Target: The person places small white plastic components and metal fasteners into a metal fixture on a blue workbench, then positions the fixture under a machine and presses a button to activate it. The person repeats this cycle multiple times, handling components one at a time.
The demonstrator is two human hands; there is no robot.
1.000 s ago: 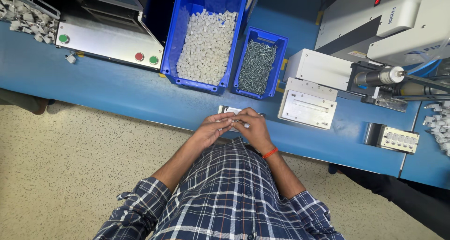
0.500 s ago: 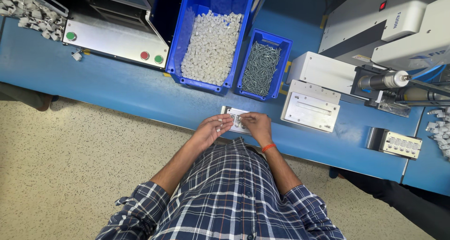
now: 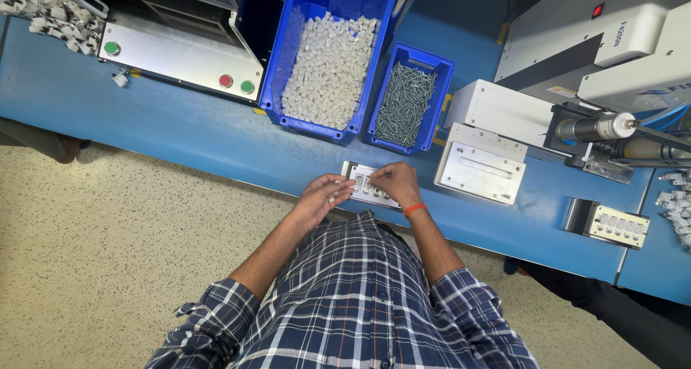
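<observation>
Left hand [image 3: 322,198] has its fingers curled, tips touching the near-left edge of the fixture [image 3: 369,185]; small pale pieces sit against its fingers, but can't tell if it's gripping any. Right hand [image 3: 392,182] rests on top of the fixture, fingers bent and pinched down onto its surface; what's between the fingertips is too small to tell. An orange band [image 3: 414,210] sits on the right wrist. Fixture is a small flat rectangular metal plate, light grey, with a row of small sockets or inserts visible between the two hands; it lies flat near the counter [image 3: 180,135] front edge, right in front of the person. Counter is blue. Behind the fixture: a big blue bin [image 3: 327,59] of small white plastic parts, and just right of it a small blue bin [image 3: 410,99] of dark screws. Right of the hands, well apart, a white plate block [image 3: 481,169]; further right, a second fixture [image 3: 608,225] with a row of sockets.
</observation>
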